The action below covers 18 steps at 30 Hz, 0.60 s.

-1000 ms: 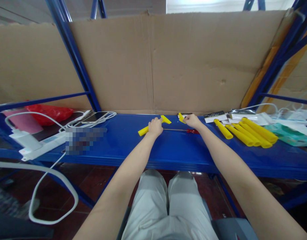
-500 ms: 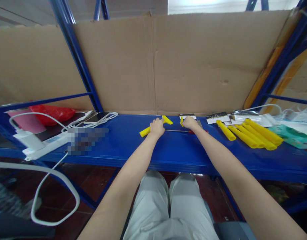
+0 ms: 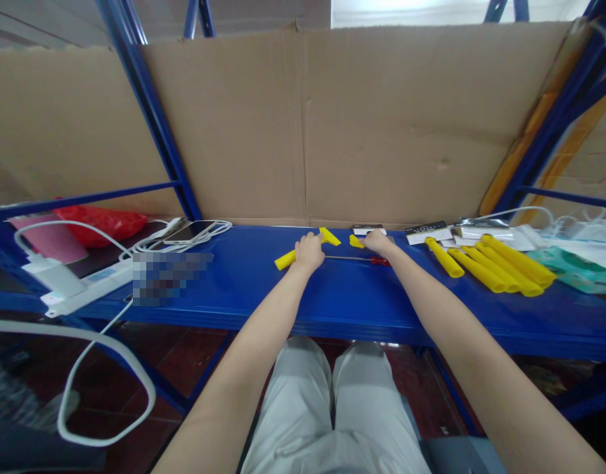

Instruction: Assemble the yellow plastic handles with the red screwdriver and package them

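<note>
My left hand (image 3: 309, 253) is closed around the handle of a yellow T-shaped tool (image 3: 285, 261), whose head shows beyond my fingers. To the right, my right hand (image 3: 379, 243) pinches a small yellow piece (image 3: 356, 241) at its fingertips. Below that hand lies a screwdriver with a red handle (image 3: 380, 261), its thin shaft pointing left towards my left hand. A small black-and-white packet (image 3: 369, 229) sits just behind my right hand.
Several yellow handles (image 3: 517, 260) lie on the blue bench (image 3: 352, 296) at the right, beside black-and-white packets (image 3: 428, 232) and a green pack (image 3: 579, 268). White cables, a power strip (image 3: 93, 288) and a red bag (image 3: 105, 220) are at the left. Cardboard (image 3: 233, 131) stands behind.
The small yellow piece has turned in my right hand from upright to lying more sideways. My right hand has shifted slightly to the right; my left hand stays on the tool.
</note>
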Tool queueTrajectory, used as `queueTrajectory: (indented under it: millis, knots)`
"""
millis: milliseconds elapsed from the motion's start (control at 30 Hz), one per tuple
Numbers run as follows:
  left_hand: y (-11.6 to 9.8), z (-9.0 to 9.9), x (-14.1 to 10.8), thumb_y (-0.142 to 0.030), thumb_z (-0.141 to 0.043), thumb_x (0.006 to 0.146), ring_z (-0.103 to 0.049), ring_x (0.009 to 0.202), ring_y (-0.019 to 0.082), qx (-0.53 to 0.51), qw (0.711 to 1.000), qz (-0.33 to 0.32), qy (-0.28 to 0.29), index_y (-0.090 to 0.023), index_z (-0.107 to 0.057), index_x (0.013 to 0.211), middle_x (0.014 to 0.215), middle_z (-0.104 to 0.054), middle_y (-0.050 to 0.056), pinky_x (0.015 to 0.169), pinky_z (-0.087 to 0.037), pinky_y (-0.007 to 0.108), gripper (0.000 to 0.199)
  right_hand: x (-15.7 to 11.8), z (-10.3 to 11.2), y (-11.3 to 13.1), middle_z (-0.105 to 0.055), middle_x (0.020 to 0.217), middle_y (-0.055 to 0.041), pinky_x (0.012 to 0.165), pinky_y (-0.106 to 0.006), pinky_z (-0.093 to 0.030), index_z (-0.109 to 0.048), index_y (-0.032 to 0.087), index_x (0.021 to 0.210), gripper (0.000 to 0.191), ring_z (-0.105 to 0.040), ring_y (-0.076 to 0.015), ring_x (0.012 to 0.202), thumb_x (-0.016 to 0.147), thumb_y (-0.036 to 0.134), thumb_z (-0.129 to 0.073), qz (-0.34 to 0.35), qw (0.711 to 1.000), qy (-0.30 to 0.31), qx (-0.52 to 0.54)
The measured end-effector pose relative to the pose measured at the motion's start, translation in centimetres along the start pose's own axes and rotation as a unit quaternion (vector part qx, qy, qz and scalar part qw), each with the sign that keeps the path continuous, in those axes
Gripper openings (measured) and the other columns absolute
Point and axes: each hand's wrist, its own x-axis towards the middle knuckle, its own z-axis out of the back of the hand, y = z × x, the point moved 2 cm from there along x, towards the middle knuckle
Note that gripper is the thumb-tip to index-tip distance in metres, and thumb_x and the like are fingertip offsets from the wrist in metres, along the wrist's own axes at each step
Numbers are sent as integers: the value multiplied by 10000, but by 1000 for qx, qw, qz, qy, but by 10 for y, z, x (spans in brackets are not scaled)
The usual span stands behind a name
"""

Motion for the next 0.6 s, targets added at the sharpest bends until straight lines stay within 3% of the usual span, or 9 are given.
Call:
queueTrajectory:
  millis: [200,300,433,533,600]
  knots:
    - [0,0,0,-86,-431,840,-531,1174,257,-6,1000,0,-2,-231,-472,1385,1302,-539,121,951,-450,393,565,-6,4,7,-715,1018,-188,759,-261,-472,-730,98,978,302,-664,-249,989,859,283,-523,36,996,13,-84]
    - [0,0,0,-86,-428,845,-529,1181,258,-11,1000,0,-1,-230,-475,1385,1301,-536,125,956,-445,391,561,-11,5,6,-696,1130,-144,877,-252,-447,-719,132,1054,312,-628,-223,1085,868,214,-482,124,988,8,-89]
    - [0,0,0,-92,-434,846,-530,1182,266,-15,1000,0,1,-244,-479,1382,1285,-543,127,954,-444,395,559,-21,-1,12,-597,1326,-62,1032,-263,-367,-655,186,1212,410,-535,-182,1229,883,155,-412,241,964,84,-74]
    - [-1,0,-1,-94,-430,852,-531,1182,263,-15,1000,0,0,-245,-480,1377,1288,-541,123,954,-445,390,549,-29,-8,22,-499,1418,-82,1099,-312,-308,-593,159,1297,460,-455,-200,1312,904,159,-353,242,954,151,-92]
    - [-1,1,-1,-91,-426,852,-535,1177,261,-13,1000,0,-1,-240,-486,1371,1288,-541,123,950,-448,386,543,-33,-11,28,-434,1461,-121,1129,-409,-266,-532,116,1353,490,-407,-248,1348,922,191,-308,219,955,168,-107]
